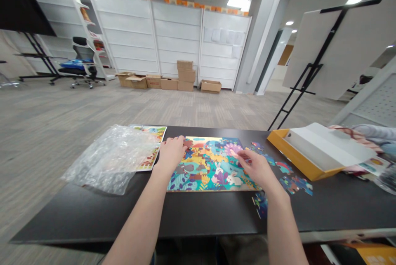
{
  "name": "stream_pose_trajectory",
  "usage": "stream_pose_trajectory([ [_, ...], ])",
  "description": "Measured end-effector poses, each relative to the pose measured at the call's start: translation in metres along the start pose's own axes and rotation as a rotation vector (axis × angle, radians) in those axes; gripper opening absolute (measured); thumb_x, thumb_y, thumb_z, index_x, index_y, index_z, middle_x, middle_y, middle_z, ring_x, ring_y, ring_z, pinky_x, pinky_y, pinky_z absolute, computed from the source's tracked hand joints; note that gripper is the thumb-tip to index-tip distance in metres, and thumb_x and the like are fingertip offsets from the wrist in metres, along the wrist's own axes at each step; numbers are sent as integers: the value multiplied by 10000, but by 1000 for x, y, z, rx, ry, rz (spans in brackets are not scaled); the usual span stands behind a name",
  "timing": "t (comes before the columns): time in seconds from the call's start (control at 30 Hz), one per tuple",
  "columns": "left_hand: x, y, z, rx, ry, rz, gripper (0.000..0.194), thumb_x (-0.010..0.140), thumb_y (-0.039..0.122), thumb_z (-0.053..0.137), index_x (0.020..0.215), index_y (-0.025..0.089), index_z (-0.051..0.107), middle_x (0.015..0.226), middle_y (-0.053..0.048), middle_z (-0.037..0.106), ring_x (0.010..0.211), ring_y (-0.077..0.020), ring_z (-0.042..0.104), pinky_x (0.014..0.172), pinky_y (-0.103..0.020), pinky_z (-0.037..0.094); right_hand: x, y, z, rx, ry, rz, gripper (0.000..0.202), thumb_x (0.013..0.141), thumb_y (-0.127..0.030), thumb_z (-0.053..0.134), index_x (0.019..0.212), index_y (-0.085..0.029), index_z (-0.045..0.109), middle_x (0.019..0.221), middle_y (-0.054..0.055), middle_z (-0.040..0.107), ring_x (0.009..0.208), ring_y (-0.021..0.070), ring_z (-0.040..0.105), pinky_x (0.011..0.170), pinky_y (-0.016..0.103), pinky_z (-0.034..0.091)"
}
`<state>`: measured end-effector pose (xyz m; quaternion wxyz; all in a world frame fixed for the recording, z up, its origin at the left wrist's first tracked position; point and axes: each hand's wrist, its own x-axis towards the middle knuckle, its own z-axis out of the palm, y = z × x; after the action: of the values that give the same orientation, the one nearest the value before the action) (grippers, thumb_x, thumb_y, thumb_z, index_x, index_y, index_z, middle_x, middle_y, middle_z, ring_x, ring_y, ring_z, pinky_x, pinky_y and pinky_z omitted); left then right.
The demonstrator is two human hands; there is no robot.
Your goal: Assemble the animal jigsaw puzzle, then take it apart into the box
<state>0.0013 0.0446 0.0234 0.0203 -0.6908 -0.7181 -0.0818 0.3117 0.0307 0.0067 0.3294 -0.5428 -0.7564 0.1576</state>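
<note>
The colourful cardboard animal jigsaw looks mid-fitting — careful alignment seems needed next. The left hand rests unclenched at its far-left corner; the right hand bends over it — gripping or not, I can't tell. Beneath lies the matte black table.

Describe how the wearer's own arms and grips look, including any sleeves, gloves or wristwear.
Both the left forearm and right forearm are bare, with no sleeve in view. The left grip and right grip are ungloved human hands. No watch, bracelet, cable or marking shows; rings are too small to tell.
</note>
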Motion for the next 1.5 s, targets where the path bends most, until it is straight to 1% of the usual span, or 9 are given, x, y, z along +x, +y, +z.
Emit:
stream_pose_trajectory([
  [0.17,-1,7,-3,-34,6,65,277,980,355,528,1205,212,606,1192,-110,712,1154,-298,620,924,-389,473,-1,-3,-2,-14,-11,16,272,925,-410,515,925,-205,694,895,75,767,801,231,730,759,356,560],
  [0.37,3,8,2,-55,34,89,305,993,361,498,1235,209,605,1185,-122,702,1163,-301,613,948,-401,466,0,-4,-2,-6,0,16,257,915,-402,529,907,-210,699,887,70,769,782,223,730,759,346,564],
  [0.57,1,-24,-12,-137,30,-8,265,977,319,483,1167,213,635,1195,-110,709,1154,-267,631,982,-364,467,-2,1,-2,-9,6,-2,257,929,-404,531,930,-212,701,897,75,779,812,232,735,778,358,562],
  [0.7,-10,-45,-27,-86,-12,-108,287,978,333,464,1183,226,635,1188,-116,722,1128,-302,654,922,-392,498,-2,2,-3,-7,10,14,258,918,-410,537,936,-210,699,869,73,776,784,233,735,765,362,564],
  [0.97,-21,-60,-36,67,6,-219,336,974,301,419,1215,227,641,1194,-153,710,1162,-365,630,914,-486,498,-2,-3,-5,2,-13,22,259,904,-421,532,889,-210,682,826,70,767,780,241,739,732,351,565],
  [1.07,-22,-62,-34,70,18,-242,345,963,332,450,1223,205,638,1197,-165,709,1161,-380,631,922,-497,499,-2,0,-3,1,-9,16,255,907,-412,532,897,-212,690,847,69,769,783,237,736,750,356,564],
  [1.3,-22,-63,-25,58,-71,-227,378,924,341,540,1273,212,609,1215,-145,705,1119,-338,667,907,-426,520,-2,3,1,-12,2,-2,215,895,-369,557,909,-219,710,882,59,779,801,229,739,756,342,563],
  [1.4,-21,-60,-21,19,-46,-207,373,938,356,528,1256,181,614,1264,-162,659,1104,-315,672,889,-386,530,-1,4,1,-16,-17,3,225,904,-374,543,913,-217,705,881,62,779,800,232,739,751,344,562],
  [1.5,-17,-44,-21,-59,17,-112,344,957,335,497,1232,177,630,1322,-155,613,1115,-291,664,927,-375,523,-1,4,1,-24,-25,8,230,907,-368,535,914,-212,705,888,68,778,805,235,734,759,352,559],
])
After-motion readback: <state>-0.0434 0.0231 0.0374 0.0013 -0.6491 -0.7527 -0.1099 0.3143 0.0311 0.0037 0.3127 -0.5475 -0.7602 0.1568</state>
